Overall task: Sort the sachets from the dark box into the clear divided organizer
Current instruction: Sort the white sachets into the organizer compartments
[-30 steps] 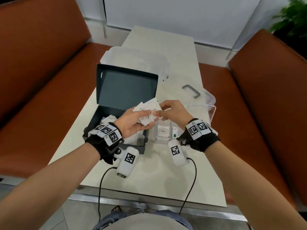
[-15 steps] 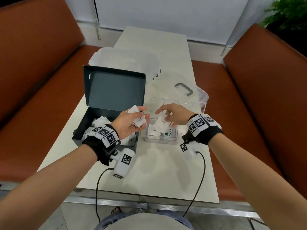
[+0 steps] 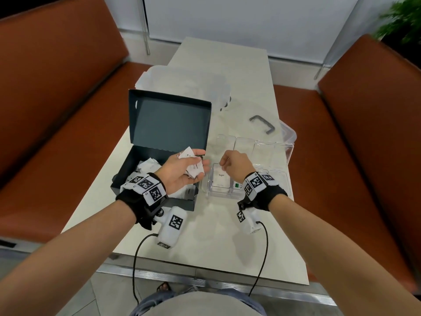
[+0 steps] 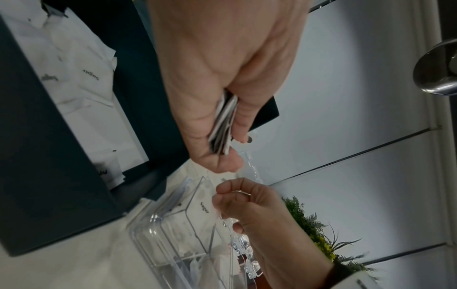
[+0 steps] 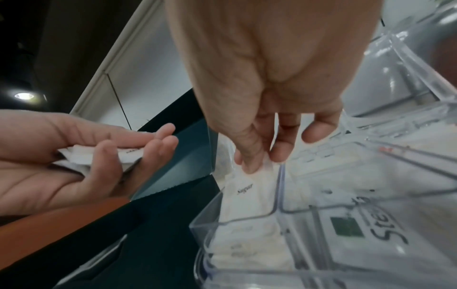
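- Clear plastic marks the divided organizer (image 3: pixel 282 153) at centre right of the head view, standing on the pale worktop (image 3: pixel 218 242) just beside the dark box (image 3: pixel 127 176).
- The right hand (image 3: pixel 235 166) hangs over the organizer's near-left compartment, thumb and forefinger pinching the top edge of a white sugar sachet (image 5: pixel 243 193) whose lower part already sits inside that compartment, on top of other white sachets.
- The left hand (image 3: pixel 182 172) hovers over the box at centre frame, palm up, fingers and thumb curled round a small stack of sachets (image 5: pixel 103 156).
- More sachets (image 4: pixel 74 64) lie loose in the box, whose lid stands open behind it.
- A sachet with a green mark (image 5: pixel 347 227) shows in the next compartment to the right; the far compartments look bare, though reflections make that hard to be sure of.
- The step in hand appears to be setting one sugar sachet down among its like.
- The next move would call for the pinch to let go and the right hand to lift clear of the divider wall, then to draw the next sachet from the left hand's stack, read its label and choose its compartment.
- Much of the sorting seems still to do.
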The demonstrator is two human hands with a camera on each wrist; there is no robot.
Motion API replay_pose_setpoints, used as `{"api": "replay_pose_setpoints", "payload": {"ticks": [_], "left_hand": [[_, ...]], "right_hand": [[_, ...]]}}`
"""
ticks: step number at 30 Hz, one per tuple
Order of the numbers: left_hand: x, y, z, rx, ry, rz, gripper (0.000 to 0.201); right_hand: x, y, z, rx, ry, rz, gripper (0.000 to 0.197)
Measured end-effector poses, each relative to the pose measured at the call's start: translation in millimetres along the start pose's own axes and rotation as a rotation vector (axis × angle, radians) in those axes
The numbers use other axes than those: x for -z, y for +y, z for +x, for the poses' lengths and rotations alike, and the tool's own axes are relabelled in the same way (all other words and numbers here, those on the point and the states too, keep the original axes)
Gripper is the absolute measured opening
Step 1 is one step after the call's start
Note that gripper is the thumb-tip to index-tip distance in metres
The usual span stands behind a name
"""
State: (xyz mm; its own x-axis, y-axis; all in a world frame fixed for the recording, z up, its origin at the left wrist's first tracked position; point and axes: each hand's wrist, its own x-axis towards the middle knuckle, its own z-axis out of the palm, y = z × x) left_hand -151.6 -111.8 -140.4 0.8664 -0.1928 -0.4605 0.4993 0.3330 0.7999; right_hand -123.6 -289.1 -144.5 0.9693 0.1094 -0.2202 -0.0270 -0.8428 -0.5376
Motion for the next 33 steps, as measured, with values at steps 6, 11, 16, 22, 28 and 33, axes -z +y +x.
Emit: {"api": "replay_pose_setpoints", "payload": {"ticks": [6, 11, 16, 22, 28, 33], "left_hand": [[-2.5, 2.2, 1.2, 0.019, 0.017, -0.052, 0.019], [-7.4, 4.2, 1.7, 0.061, -0.009, -0.127, 0.027], [-8.0, 5.7, -0.9, 0.067, -0.083, -0.144, 0.03], [-11.9, 7.2, -2.8, 0.044, -0.107, -0.138, 0.032], [-24.2, 4.8, 2.2, -0.006, -0.106, -0.057, 0.027], [-43.9, 2.6, 8.5, -0.072, -0.103, 0.062, 0.026]], "right_hand": [[-5.6, 5.2, -1.0, -0.005, -0.038, -0.151, 0.016], [-11.6, 10.3, -2.5, 0.11, 0.016, -0.335, 0.011], [-15.4, 15.8, -10.1, 0.115, -0.033, -0.345, 0.004], [6.8, 10.7, -13.3, 0.132, 0.21, 0.024, 0.011], [22.5, -3.6, -17.4, 0.155, 0.144, 0.301, 0.019], [45.4, 8.7, -19.8, 0.105, 0.112, 0.421, 0.017]]}}
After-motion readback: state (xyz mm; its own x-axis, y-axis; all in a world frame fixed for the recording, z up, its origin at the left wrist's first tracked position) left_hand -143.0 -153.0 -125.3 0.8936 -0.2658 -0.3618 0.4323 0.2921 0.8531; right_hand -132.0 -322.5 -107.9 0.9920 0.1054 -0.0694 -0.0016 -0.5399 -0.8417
